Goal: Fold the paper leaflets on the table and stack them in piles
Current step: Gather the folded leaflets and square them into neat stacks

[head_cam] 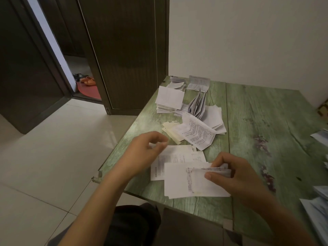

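Note:
A white leaflet (181, 181) lies partly folded at the near edge of the green table (257, 121). My right hand (234, 174) pinches its folded right flap between thumb and fingers. My left hand (147, 150) hovers over a flat printed sheet (177, 155) just behind it, fingers loosely curled; whether it holds anything I cannot tell. A neat stack of folded leaflets (169, 98) stands at the table's far left. Beside it lie loose folded leaflets (197, 134) and a cream pile (171, 130).
More papers (319, 210) lie along the table's right edge. A dark door (124, 50) stands open behind the table's far left corner, with orange slippers (88, 80) on the floor beyond. The white wall runs along the table's far side.

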